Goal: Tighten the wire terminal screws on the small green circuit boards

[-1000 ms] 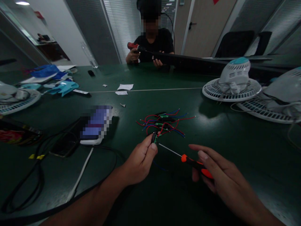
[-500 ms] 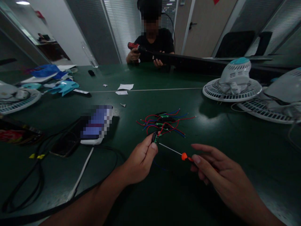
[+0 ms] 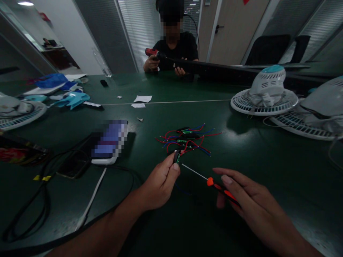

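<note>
Between thumb and fingers, my left hand [image 3: 162, 180] pinches a small green circuit board with a black part [image 3: 177, 157]. A blue wire trails below that hand. My right hand [image 3: 249, 200] has a screwdriver [image 3: 225, 191] with an orange-and-black handle lying across it, the thumb above the handle. The screwdriver's thin shaft points left, its tip close to the held board; whether they touch I cannot tell. Just beyond my left hand, several similar boards [image 3: 184, 141] with red and blue wires lie in a small heap on the green table [image 3: 254, 153].
A device with a blurred screen [image 3: 109, 141] stands at left, beside a dark phone [image 3: 73, 162] and black cables [image 3: 45, 203]. White fan parts [image 3: 264, 101] rest at right. Paper scraps [image 3: 143, 99] lie farther back. Across the table a person [image 3: 175, 46] holds a red power drill [image 3: 151, 52].
My right hand's fingers have shifted and loosened along the screwdriver, baring more of its handle. The left hand stays put, with the board turned slightly.
</note>
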`<action>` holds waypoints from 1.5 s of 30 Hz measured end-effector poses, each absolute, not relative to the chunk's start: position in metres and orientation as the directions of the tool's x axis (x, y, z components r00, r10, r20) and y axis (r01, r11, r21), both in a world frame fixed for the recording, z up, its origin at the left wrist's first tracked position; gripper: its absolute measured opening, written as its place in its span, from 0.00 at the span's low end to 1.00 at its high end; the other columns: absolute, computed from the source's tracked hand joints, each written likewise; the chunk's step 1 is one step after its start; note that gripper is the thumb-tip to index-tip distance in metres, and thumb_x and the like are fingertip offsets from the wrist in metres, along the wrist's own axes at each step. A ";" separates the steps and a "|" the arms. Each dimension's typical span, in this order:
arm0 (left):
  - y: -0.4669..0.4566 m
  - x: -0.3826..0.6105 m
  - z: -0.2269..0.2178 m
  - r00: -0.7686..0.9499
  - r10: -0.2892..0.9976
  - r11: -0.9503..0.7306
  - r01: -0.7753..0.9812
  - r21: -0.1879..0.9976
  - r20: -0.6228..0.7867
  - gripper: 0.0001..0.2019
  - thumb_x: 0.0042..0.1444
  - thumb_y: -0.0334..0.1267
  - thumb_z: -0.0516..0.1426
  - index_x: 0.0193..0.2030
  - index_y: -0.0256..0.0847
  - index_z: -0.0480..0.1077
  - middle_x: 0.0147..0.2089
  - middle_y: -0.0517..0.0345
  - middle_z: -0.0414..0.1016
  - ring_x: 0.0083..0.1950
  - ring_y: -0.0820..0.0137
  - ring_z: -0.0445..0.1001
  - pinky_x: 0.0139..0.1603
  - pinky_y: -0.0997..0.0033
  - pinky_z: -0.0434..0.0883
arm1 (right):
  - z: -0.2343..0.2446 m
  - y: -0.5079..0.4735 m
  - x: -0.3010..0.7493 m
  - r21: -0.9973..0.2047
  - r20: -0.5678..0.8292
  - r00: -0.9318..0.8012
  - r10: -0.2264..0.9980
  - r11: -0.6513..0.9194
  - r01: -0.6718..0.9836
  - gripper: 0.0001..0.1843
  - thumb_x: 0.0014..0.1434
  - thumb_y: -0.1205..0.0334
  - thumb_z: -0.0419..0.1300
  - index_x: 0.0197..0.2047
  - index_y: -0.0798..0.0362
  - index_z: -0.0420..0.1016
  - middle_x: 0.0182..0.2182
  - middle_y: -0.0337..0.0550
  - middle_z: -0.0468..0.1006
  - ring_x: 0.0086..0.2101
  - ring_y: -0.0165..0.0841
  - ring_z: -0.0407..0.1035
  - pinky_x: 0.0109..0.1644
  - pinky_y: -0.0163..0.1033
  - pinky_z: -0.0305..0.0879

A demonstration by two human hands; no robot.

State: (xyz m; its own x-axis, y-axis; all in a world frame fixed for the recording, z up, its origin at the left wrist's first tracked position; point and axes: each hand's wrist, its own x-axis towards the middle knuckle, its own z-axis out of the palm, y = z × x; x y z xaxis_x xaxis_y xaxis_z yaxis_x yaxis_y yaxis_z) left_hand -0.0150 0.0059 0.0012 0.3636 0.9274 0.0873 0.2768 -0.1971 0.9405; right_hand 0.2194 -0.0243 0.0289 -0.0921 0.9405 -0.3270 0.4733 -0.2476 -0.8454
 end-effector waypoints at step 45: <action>0.008 -0.017 -0.002 0.360 0.928 -0.196 0.260 0.946 0.094 0.15 0.70 0.41 0.43 0.49 0.35 0.65 0.29 0.65 0.57 0.28 0.73 0.57 0.28 0.71 0.59 | 0.025 -0.020 0.216 -0.876 -0.219 -0.043 0.975 -0.177 0.448 0.26 0.59 0.43 0.58 0.53 0.52 0.76 0.29 0.46 0.83 0.25 0.36 0.74 0.27 0.41 0.71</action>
